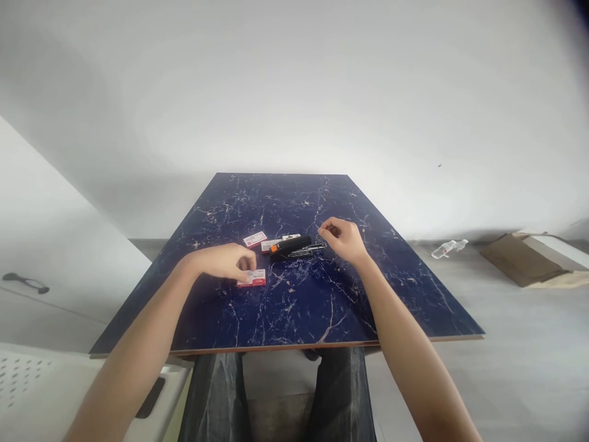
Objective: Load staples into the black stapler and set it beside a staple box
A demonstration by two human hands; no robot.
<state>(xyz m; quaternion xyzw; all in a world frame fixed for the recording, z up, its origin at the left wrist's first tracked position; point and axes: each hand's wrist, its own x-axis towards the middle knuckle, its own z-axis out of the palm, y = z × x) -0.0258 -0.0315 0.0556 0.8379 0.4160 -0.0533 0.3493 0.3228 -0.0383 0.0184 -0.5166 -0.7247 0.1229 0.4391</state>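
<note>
1. Red-and-white box (258, 280) is pinched by the left hand (223, 260), apparently for steadying, left of centre toward the front edge of the desk (299, 319).
2. Beside the black stapler (294, 244), the right hand (346, 240) is curled; whether anything is held cannot be told.

Wall (294, 92): pale, plain, softly lit. Floor (515, 344): light grey. Table (294, 313): dark blue, white-veined top. Cabinet (50, 245): white, dark handle (26, 283).

The tabletop (294, 202) is bare behind the small boxes (255, 239); a black stapler (291, 247) blocks the middle.
</note>
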